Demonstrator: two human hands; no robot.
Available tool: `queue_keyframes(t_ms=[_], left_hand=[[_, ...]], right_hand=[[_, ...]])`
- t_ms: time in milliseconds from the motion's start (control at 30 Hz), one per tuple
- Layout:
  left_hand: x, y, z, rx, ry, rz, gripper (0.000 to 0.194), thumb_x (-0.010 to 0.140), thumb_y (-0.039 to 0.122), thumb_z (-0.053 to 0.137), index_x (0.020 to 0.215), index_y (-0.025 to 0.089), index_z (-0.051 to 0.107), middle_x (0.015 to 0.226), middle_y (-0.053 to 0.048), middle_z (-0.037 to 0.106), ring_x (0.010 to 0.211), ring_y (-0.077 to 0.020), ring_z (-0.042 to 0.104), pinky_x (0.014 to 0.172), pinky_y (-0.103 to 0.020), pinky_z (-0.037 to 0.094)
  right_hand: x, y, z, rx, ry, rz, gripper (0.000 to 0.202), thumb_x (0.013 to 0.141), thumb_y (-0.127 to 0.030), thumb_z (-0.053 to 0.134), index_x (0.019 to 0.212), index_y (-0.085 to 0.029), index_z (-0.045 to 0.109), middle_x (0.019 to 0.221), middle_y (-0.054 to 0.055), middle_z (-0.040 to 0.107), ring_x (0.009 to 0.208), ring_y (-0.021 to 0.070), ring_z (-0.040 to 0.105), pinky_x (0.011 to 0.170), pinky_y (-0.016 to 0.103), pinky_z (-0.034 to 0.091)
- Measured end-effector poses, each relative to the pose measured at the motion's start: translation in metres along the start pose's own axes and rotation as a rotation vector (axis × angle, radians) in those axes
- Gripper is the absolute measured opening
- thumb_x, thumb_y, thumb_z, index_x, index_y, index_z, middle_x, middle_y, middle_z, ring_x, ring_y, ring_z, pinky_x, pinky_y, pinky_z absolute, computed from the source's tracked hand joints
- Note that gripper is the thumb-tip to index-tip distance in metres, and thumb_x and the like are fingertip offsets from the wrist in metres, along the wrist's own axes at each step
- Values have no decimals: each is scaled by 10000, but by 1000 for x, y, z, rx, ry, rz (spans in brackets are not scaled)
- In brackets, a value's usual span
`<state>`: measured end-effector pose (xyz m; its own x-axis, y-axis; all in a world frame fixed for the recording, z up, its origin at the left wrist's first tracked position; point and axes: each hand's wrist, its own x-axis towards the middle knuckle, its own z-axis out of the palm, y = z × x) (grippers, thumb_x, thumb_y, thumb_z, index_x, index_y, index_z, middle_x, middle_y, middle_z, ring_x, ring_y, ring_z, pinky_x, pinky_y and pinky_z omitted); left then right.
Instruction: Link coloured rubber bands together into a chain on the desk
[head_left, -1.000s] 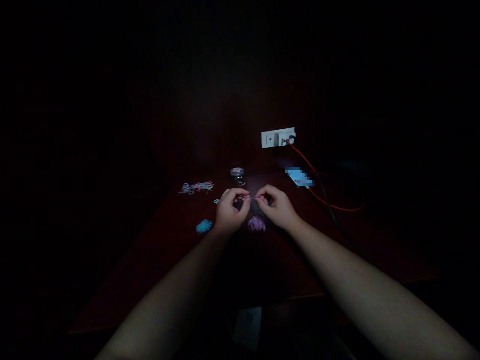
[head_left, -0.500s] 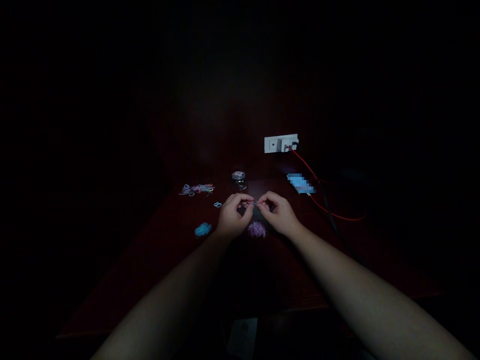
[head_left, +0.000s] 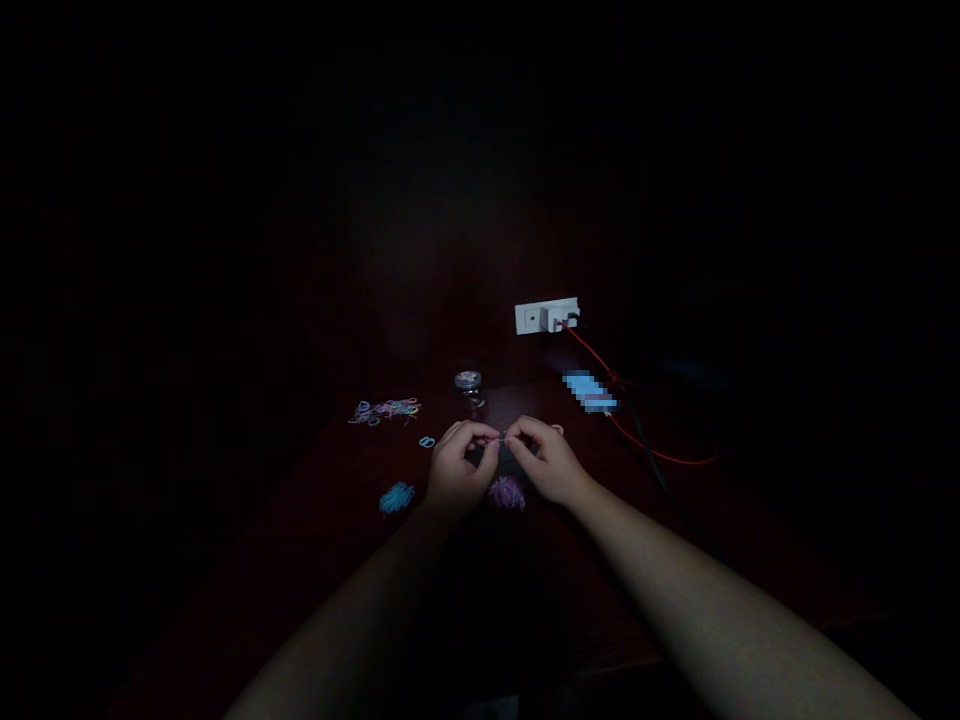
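In the head view, my left hand (head_left: 465, 468) and my right hand (head_left: 546, 460) meet tip to tip over the table, thumbs and forefingers pinched. Between them is a small, thin rubber band (head_left: 502, 437), mostly hidden by the fingers. Just below lies a heap of purple rubber bands (head_left: 508, 492). Left of my left wrist is a pile of blue rubber bands (head_left: 396, 498). Beside the left knuckles rest a couple of loose light-blue bands (head_left: 427, 442). Farther back sits a mixed-colour pile of bands (head_left: 385, 411).
Behind my hands stands a small clear jar (head_left: 469, 388) with a lid. A phone (head_left: 589, 391) with a lit, blurred screen lies right of it. Its red cable (head_left: 660, 458) runs to a charger in the wall socket (head_left: 532, 318). The room around the dark red table is very dark.
The view has tilted up slightly, so everything sits lower in the picture. My fingertips have come closer together, and less of the band shows between them.
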<state>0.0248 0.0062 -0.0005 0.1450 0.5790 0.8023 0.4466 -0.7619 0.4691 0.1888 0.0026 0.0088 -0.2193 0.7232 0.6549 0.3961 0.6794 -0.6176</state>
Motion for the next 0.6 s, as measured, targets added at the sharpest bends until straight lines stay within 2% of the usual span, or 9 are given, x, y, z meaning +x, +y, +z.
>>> queue_keyframes(t_ms=[200,433,600], left_hand=[[0,1,2,1,-7,27,69,796,155,592,851,181,624,797,-27,629,743,-150,578,671,-273,459],[0,1,1,18,-4,29,51,803,169,585,836,188,620,787,-28,629,732,-154,573,673,-282,463],[0,4,2,3,8,16,57,792,161,596,833,187,625,785,-28,630,726,-151,580,676,-280,477]], right_hand=[[1,-2,0,7,-12,11,189,898,-211,469,736,-171,558,704,-3,563,670,126,517,631,240,372],[0,-4,1,-17,35,-41,72,822,-145,533,781,-178,583,712,-6,524,643,124,497,597,237,370],[0,-4,-3,8,8,-58,118,859,-194,534,748,-178,572,719,-1,528,680,132,512,634,251,383]])
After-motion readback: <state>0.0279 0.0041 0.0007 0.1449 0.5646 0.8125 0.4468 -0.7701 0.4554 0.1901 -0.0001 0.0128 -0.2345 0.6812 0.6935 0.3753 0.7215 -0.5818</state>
